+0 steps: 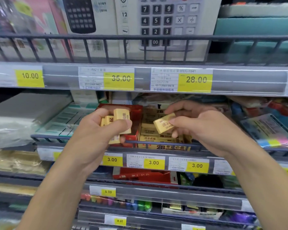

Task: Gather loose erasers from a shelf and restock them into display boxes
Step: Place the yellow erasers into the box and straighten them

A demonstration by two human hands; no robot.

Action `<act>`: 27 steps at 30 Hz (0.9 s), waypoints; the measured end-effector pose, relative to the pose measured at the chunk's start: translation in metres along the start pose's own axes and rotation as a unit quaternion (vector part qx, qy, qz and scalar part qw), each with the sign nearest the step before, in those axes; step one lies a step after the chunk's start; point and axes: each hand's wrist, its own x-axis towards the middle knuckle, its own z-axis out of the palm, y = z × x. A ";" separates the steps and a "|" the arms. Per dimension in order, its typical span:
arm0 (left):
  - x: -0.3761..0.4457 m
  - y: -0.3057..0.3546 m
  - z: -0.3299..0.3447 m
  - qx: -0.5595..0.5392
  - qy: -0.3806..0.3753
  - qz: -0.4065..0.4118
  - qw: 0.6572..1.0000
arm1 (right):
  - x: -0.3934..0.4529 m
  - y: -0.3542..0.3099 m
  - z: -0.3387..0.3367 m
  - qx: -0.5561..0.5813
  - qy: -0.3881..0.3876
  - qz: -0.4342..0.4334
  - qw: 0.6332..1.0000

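The left hand (96, 130) is curled around a clutch of yellow erasers (118, 123); the right hand (194, 123) pinches a single eraser (164, 123) between thumb and fingers. Both hands hover apart above the display box (158, 140) of stacked erasers, beside a red box (135, 113), behind the shelf rail (156, 144).

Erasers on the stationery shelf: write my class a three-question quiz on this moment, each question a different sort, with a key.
1. True or false: the left hand holds several erasers.
2. What does the right hand pinch? A) a single eraser B) a calculator C) a price tag
3. Fill in: the display box below the right hand is printed "__".

Key: 1 true; 2 A; 3 2B.
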 end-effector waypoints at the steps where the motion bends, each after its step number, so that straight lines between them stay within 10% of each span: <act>1: 0.003 0.000 -0.003 -0.001 0.000 -0.002 1.000 | 0.003 0.001 0.001 -0.010 0.002 0.005 1.000; 11: 0.027 0.002 -0.021 -0.031 -0.081 -0.014 0.996 | 0.012 -0.002 0.020 -0.335 0.042 0.049 0.940; 27: 0.029 -0.003 -0.029 -0.033 -0.107 -0.031 0.993 | 0.031 0.002 0.043 -0.506 0.062 0.038 0.860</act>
